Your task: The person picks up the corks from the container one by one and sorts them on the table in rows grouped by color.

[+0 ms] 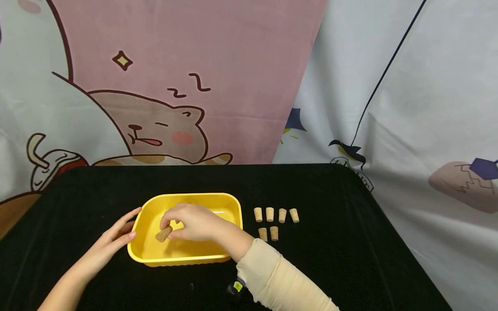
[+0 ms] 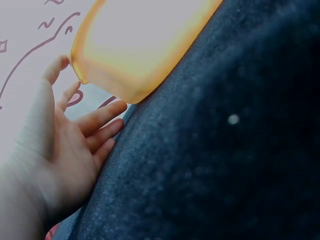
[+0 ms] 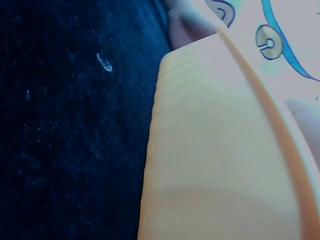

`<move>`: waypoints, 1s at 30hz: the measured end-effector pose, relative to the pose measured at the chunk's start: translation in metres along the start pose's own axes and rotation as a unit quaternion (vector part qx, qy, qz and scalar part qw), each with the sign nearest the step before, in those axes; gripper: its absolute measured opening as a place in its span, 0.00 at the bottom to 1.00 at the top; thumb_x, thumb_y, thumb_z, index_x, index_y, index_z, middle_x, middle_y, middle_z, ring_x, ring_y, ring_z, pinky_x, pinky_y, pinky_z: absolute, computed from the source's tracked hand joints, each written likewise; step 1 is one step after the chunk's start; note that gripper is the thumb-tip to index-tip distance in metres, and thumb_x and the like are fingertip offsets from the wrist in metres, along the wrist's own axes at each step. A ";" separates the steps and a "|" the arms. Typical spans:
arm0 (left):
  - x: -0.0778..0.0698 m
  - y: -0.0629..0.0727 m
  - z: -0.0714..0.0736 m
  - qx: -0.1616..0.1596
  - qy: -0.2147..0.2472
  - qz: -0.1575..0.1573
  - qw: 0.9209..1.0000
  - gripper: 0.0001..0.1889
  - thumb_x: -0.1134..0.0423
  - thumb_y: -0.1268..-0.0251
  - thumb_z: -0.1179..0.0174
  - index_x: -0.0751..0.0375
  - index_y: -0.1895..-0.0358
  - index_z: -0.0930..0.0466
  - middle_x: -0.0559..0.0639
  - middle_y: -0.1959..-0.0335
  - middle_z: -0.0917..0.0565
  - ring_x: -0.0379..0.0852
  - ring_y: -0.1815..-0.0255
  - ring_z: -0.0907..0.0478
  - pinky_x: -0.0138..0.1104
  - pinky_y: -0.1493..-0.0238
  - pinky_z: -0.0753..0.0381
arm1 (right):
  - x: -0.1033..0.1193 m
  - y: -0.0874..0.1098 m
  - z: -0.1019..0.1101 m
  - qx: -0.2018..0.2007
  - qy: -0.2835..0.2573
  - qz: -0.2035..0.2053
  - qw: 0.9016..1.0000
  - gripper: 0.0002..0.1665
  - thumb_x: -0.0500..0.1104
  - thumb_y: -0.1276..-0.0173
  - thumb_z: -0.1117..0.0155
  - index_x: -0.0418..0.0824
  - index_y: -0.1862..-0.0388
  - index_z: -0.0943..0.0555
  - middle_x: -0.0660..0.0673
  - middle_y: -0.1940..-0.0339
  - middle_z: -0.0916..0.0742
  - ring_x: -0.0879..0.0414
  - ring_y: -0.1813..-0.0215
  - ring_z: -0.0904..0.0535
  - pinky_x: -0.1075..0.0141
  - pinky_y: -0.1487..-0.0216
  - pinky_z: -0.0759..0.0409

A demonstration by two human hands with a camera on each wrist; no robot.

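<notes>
Inside the yellow tray [image 1: 186, 261], my right hand [image 1: 192, 222] pinches a cork stopper [image 1: 164, 234] between thumb and fingers, low over the tray's left part. At the tray's left end, my left hand [image 1: 113, 237] lies with fingers extended, fingertips right at the rim; the left wrist view shows this hand [image 2: 70, 140] with its fingers spread against the tray's end [image 2: 115, 87]. The right wrist view is mostly filled by the tray's outer side wall [image 3: 220, 140], which hides the cork stopper there.
Right of the tray, several more cork stoppers [image 1: 270, 214] stand in two rows on the black cloth [image 1: 330, 259] covering the table. A printed curtain [image 1: 249, 86] hangs behind the table. A small dark object with a yellow-green face [image 1: 237, 286] shows beside the right sleeve [image 1: 284, 276].
</notes>
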State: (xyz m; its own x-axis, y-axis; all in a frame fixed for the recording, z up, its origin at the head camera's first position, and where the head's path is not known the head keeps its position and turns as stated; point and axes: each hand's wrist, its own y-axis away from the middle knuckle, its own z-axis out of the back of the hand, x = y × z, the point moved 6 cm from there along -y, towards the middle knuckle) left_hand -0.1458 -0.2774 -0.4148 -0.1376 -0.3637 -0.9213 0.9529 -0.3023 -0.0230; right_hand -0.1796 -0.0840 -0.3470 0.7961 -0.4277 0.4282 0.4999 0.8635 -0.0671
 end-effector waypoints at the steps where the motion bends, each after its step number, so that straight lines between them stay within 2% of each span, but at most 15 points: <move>1: 0.000 0.000 0.000 -0.001 0.000 0.003 1.000 0.29 0.61 0.23 0.58 0.58 0.24 0.56 0.80 0.35 0.39 0.36 0.49 0.25 0.61 0.52 0.26 | 0.000 0.002 0.002 -0.008 -0.003 0.002 1.000 0.11 0.48 0.36 0.32 0.53 0.55 0.18 0.64 0.57 0.19 0.70 0.55 0.29 0.82 0.52 0.34; 11: 0.000 0.001 0.000 -0.007 -0.003 0.012 1.000 0.30 0.60 0.23 0.57 0.58 0.24 0.56 0.79 0.35 0.39 0.35 0.49 0.25 0.62 0.52 0.26 | 0.001 0.029 0.024 -0.082 -0.030 0.016 0.996 0.10 0.48 0.36 0.32 0.51 0.56 0.17 0.63 0.59 0.18 0.66 0.54 0.25 0.83 0.54 0.33; 18: 0.000 0.000 0.000 -0.004 0.001 0.008 1.000 0.30 0.61 0.23 0.57 0.58 0.24 0.56 0.79 0.35 0.39 0.32 0.50 0.26 0.62 0.52 0.26 | 0.001 0.055 0.038 -0.140 -0.056 0.025 0.988 0.11 0.46 0.37 0.30 0.47 0.57 0.16 0.58 0.58 0.15 0.63 0.56 0.24 0.73 0.55 0.24; 22: 0.000 0.001 0.000 -0.005 -0.001 0.007 1.000 0.30 0.61 0.23 0.57 0.59 0.24 0.55 0.80 0.36 0.39 0.32 0.51 0.25 0.61 0.53 0.25 | -0.002 0.071 0.044 -0.178 -0.088 0.013 0.980 0.12 0.43 0.40 0.28 0.44 0.57 0.16 0.54 0.56 0.14 0.65 0.58 0.26 0.71 0.57 0.23; 30: -0.001 0.000 0.000 -0.008 -0.004 0.011 1.000 0.30 0.60 0.23 0.57 0.60 0.24 0.55 0.80 0.36 0.38 0.36 0.50 0.25 0.60 0.53 0.25 | -0.013 0.102 0.052 -0.232 -0.117 -0.037 0.965 0.11 0.43 0.42 0.26 0.46 0.60 0.15 0.60 0.61 0.16 0.65 0.59 0.27 0.68 0.58 0.24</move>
State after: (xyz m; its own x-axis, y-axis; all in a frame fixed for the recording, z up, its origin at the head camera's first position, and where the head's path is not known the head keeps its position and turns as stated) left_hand -0.1452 -0.2773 -0.4138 -0.1189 -0.3766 -0.9187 0.9598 -0.2807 -0.0091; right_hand -0.1564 0.0237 -0.3121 0.6808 -0.3646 0.6353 0.6943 0.5975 -0.4011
